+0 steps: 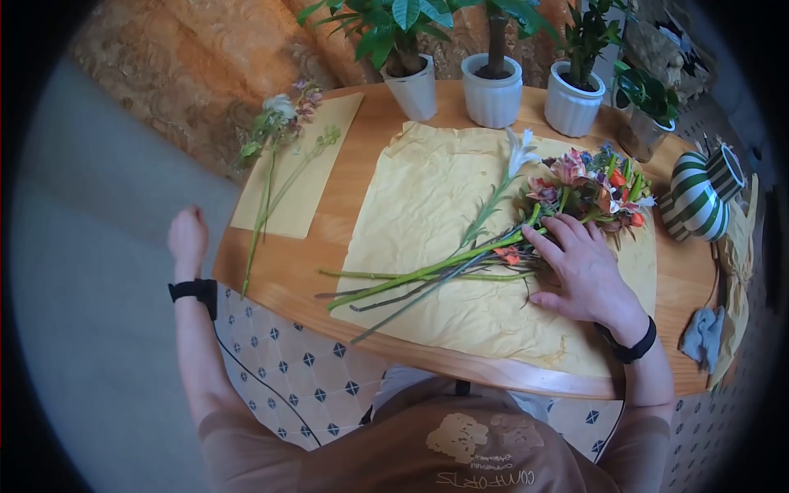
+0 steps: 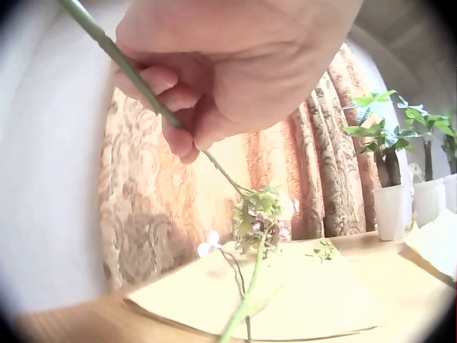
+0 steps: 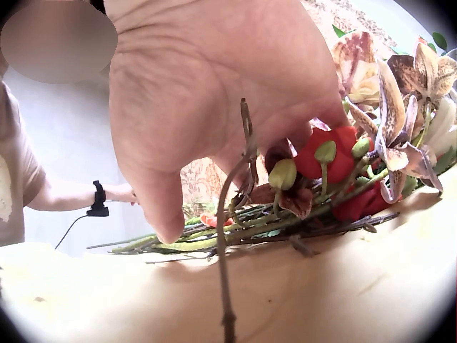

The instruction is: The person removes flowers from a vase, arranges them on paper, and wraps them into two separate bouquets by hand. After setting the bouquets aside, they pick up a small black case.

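My left hand is off the table's left end. In the left wrist view its curled fingers and thumb pinch a green stem, which slants down toward pale green blossoms. On the yellow paper sheet, flower sprigs lie with stems reaching over the table edge. My right hand rests, fingers spread, over a mixed bouquet of red, pink and white flowers. Its thumb points down at the stems. A white lily-like flower lies beside the bouquet. Crumpled yellow wrapping paper is underneath.
Several potted plants in white pots line the back edge of the wooden table. A green-and-white striped vase lies tilted at the right. Near it are a grey cloth and wrapped paper. A patterned curtain hangs behind.
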Available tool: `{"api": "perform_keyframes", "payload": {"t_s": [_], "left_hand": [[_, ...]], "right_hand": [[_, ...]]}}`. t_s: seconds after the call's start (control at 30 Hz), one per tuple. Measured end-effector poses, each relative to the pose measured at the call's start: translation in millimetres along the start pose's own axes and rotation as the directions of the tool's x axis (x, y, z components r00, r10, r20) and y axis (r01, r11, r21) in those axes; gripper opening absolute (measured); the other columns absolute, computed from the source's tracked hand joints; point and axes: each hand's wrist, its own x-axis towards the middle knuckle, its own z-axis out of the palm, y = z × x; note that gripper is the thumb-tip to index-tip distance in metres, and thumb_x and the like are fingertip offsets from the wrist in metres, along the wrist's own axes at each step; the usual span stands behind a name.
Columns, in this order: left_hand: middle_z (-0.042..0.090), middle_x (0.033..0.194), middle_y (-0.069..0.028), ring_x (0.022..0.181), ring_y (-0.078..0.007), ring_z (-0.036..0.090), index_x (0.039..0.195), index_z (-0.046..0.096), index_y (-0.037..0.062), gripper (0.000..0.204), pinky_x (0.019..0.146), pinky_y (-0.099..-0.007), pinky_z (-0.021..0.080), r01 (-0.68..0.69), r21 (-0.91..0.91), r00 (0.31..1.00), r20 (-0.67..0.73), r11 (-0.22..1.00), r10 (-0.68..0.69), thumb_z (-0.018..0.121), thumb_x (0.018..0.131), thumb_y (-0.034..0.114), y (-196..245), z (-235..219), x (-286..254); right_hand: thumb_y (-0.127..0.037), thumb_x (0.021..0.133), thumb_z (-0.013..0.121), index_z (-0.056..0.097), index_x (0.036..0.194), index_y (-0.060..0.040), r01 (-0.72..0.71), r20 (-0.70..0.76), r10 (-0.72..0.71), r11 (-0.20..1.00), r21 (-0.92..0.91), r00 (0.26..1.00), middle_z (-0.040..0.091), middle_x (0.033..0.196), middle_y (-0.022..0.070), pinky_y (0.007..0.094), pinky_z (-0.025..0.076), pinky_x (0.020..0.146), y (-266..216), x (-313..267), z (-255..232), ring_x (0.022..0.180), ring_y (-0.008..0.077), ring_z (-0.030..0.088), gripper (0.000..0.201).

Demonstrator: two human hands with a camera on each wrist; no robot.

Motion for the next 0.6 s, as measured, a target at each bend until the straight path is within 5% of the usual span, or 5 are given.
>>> {"api": "perform_keyframes", "payload": {"t_s": [0.3, 0.43, 0.6], "left_hand": [[0.062, 0.087, -0.0102, 0.084, -0.0327, 0.061, 0.091, 0.060, 0.0113, 0.009, 0.066, -0.0456, 0.050, -0.042, 0.163, 0.946, -0.312, 0.986, 0.092, 0.052, 0.091, 0.016, 15, -56, 26], [0.062, 0.088, -0.0092, 0.085, -0.0313, 0.061, 0.093, 0.060, 0.0127, 0.009, 0.067, -0.0445, 0.051, -0.131, 0.168, 0.978, -0.141, 0.977, 0.156, 0.053, 0.091, 0.016, 10, -38, 26], [0.062, 0.090, -0.0100, 0.086, -0.0328, 0.061, 0.093, 0.060, 0.0135, 0.011, 0.069, -0.0461, 0.051, 0.001, 0.098, 0.943, -0.331, 0.995, 0.032, 0.051, 0.093, 0.020, 7, -45, 31]], "right_hand": [[-0.037, 0.067, 0.078, 0.040, 0.141, -0.0131, -0.001, -0.007, 0.001, 1.000, 0.003, 1.000, 0.043, 0.135, 0.0171, 0.0537, 0.031, 0.106, 0, 0, 0, 0.130, 0.0351, 0.037, 0.086], [-0.038, 0.068, 0.078, 0.039, 0.141, -0.0133, -0.010, 0.012, 0.010, 1.000, 0.006, 1.000, 0.043, 0.135, 0.0172, 0.0542, 0.031, 0.106, -1, 0, -2, 0.130, 0.0354, 0.037, 0.087], [-0.038, 0.068, 0.078, 0.039, 0.141, -0.0135, 0.006, -0.002, -0.006, 1.000, -0.002, 1.000, 0.043, 0.135, 0.0171, 0.0539, 0.031, 0.105, 0, 0, 0, 0.130, 0.0352, 0.037, 0.087]]}}
